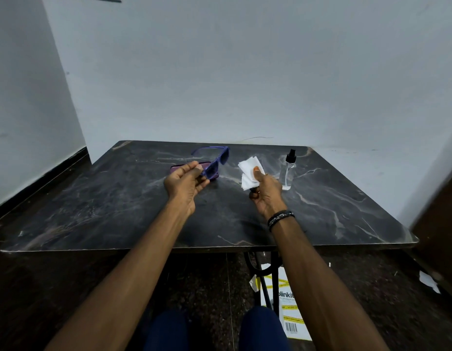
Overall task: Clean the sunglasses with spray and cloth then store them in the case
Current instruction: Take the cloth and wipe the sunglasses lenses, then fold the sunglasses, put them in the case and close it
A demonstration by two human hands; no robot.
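A: What is the left hand (185, 182) doing?

B: It is raised above the bench (98, 209), palm turned toward the right, the forearm reaching in from the lower left. Thumb and fingers pinch the near end of the sunglasses (214, 162), by one lens.

A: And how do the sunglasses sit?

B: They are purple, temples unfolded, held in the air and angled away from the person, the far lens higher than the near one. Just behind and below them a purple case (178, 168) lies on the bench, partly hidden by the hand and the frame.

A: The right hand (266, 192)?

B: Also lifted, forearm coming in from the lower right, a dark beaded bracelet (280, 219) on the wrist. The thumb points up and presses a white cloth (250, 172) against the curled fingers, so the cloth stands crumpled above the fist. Something small and dark shows under the fingers; I cannot tell what it is.

A: Do the two hands touch?

B: No, they are apart, with bare bench between the cloth and the sunglasses.

A: Where is the spray?

B: A clear spray bottle (288, 172) with a black nozzle stands upright on the bench just to the right of the right hand, near the far edge. Neither hand touches it.

A: Anything below?

B: The person's knees in dark blue, and a printed paper bag (290, 315) on the floor under the bench.
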